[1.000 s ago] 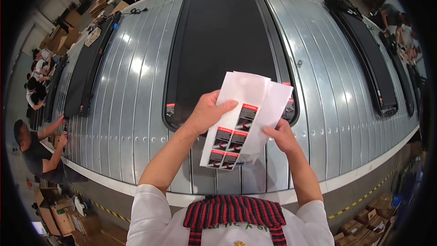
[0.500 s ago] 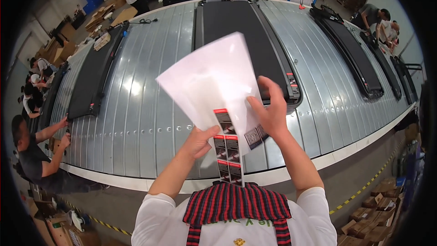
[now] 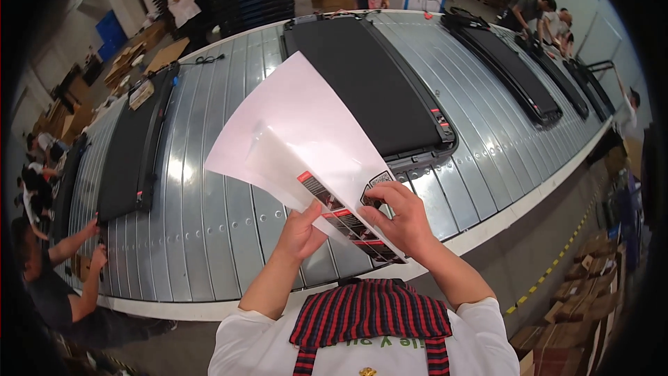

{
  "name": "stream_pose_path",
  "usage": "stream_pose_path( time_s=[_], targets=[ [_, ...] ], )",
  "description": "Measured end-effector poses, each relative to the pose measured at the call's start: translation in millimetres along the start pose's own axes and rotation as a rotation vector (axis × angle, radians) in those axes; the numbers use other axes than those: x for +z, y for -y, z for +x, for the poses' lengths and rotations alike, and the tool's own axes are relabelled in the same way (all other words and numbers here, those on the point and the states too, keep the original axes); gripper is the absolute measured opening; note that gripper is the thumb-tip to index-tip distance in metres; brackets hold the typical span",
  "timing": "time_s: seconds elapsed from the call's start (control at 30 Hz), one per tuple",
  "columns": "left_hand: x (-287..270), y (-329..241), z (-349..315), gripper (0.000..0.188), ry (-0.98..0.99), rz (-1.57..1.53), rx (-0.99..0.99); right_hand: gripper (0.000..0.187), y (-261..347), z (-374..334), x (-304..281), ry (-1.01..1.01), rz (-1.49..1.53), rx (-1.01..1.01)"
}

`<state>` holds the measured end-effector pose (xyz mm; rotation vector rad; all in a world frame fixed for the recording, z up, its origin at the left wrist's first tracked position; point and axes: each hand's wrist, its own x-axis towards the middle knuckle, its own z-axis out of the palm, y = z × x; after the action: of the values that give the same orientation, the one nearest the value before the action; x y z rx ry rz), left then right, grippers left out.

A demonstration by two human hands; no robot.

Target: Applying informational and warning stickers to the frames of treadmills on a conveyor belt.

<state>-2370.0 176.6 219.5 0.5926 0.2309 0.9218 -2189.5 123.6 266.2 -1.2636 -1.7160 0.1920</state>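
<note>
The white label sheet [image 3: 299,132] is held up in the air in front of the person's chest, above the near edge of the ribbed metal surface [image 3: 209,223], tilted so that its broad blank part fans away toward the far side. Along its lower edge runs a strip of red, black and white stickers [image 3: 348,226], and a clear film seems to be lifting off the paper near the left corner (hard to be sure, it is only a faint sheen). The left hand [image 3: 300,231] grips the sheet from below, its fingers closed on the lower edge with the thumb on top. The right hand [image 3: 402,217] pinches the sheet just beside it, thumb and forefinger clamped on a black sticker near the corner [image 3: 377,182]. The two hands are close together but not touching.

Beyond the sheet, a long flat black machine [image 3: 376,83] lies lengthwise on the surface, its near end with small red marks just past the paper. A second one [image 3: 132,153] lies to the left, and another [image 3: 515,76] to the right. At the left edge a seated person [image 3: 49,285] reaches both hands toward the surface. Cardboard boxes [image 3: 591,306] are stacked on the floor at the lower right.
</note>
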Motion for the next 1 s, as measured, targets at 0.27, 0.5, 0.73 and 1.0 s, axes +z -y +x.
stream_pose_path(
  time_s=[0.27, 0.5, 0.73, 1.0],
  targets=[
    [0.6, -9.3, -14.1, 0.052, 0.046, -0.001, -0.035, 0.021, 23.3, -4.3, 14.4, 0.065, 0.307, 0.328],
    [-14.6, -30.9, -31.4, 0.053, 0.040, 0.015, -0.018, 0.015, 32.9, 5.5, 23.0, 0.232, 0.654, 0.503],
    [-26.2, -33.8, -37.9, 0.050, 0.035, 0.001, 0.049, 0.015, 20.8, 6.4, 38.0, 0.328, 0.733, 0.630],
    [-76.0, -26.3, -16.5, 0.028, -0.715, 0.562, 0.134, 0.008, -0.9, 16.5, 37.2, -0.149, 0.480, 0.418]
  ],
)
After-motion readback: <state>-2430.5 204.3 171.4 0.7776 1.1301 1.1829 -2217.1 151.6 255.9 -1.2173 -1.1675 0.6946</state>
